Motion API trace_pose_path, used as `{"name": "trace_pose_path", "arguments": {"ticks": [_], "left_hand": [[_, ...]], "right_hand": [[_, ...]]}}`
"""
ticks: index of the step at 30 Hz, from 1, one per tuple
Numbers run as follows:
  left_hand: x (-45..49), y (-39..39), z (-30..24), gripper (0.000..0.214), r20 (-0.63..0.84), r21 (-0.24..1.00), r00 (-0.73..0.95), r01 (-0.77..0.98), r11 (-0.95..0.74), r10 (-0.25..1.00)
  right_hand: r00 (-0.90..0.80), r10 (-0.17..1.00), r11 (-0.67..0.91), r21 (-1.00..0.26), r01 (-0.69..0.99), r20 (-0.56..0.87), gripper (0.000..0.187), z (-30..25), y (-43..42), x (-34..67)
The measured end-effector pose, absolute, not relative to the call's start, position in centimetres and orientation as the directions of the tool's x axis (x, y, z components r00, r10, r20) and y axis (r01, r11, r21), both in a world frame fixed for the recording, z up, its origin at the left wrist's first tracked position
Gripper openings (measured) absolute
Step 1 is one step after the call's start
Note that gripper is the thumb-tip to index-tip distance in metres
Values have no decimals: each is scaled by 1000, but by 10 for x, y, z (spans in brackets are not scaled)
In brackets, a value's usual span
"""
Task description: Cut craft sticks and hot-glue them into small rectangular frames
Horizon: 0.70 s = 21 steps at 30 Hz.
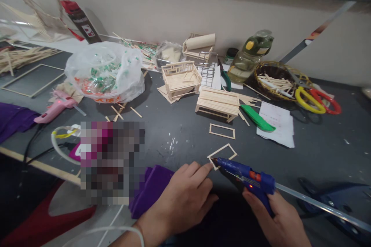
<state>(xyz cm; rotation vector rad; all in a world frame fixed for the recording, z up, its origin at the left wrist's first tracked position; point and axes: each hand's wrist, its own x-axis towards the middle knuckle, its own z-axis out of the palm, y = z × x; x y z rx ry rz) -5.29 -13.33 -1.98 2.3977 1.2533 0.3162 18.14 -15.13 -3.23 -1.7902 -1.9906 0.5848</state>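
My right hand (278, 216) is closed around the handle of a blue hot glue gun (246, 171), with its red light lit and a long clear glue stick (319, 200) sticking out the back. The gun's nozzle meets the near left corner of a small wooden stick frame (223, 151) lying on the table. With the index fingertip, my left hand (185, 193) holds that same corner down; its other fingers are curled. Just beyond lies a second small stick frame (222, 131). Behind it stands a little slatted wooden table (218, 102), and a miniature wooden bench (181, 79) is to its left.
A plastic bag of wrappers (104, 73), a pink glue gun (56, 109) and purple cloth (150, 189) are at left. At right are a green comb (257, 117), paper (276, 123), scissors (310, 100), a stick basket (272, 81) and a bottle (246, 58).
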Motion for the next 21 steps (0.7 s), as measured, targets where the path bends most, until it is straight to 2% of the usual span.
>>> {"name": "trace_pose_path", "arguments": {"ticks": [21], "left_hand": [[-53, -134, -20, 16, -2, 464, 566, 731, -501, 824]], "right_hand": [[-74, 997, 53, -557, 829, -16, 33, -35, -152, 184]]}}
